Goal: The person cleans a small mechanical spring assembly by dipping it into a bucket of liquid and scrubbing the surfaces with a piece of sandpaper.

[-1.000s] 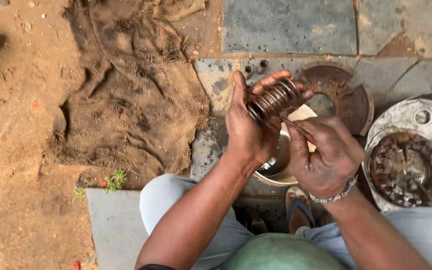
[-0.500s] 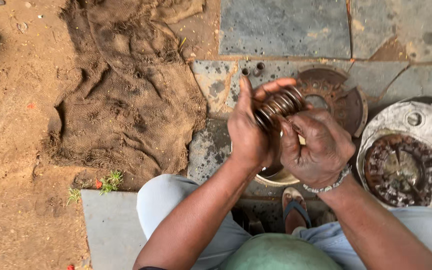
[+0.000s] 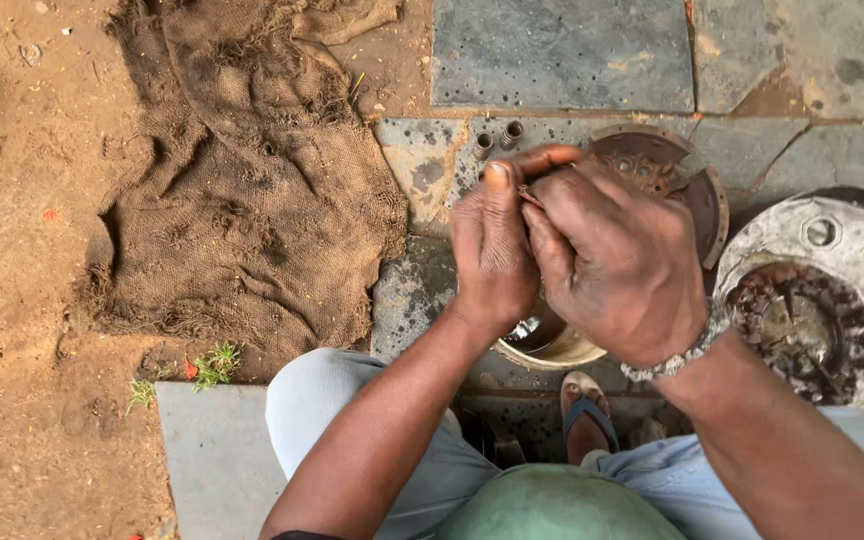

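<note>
Left hand and right hand pressed together, curled shut over bowl. Spring hidden inside hands, can't see. Rusty disc just behind bowl. Sack left of bowl.

bare forearms | beaded metal bracelet, right wrist | pale trousers | blue sandal

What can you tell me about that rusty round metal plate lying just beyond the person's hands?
The rusty round plate lies flat on the grey stone paving, beyond the hands. It looks like reddish-brown, corroded metal with small holes in its face and a raised rim at its right edge. The right hand hides most of it, so only the top and right side show. Whether anything touches it cannot be told.
</note>
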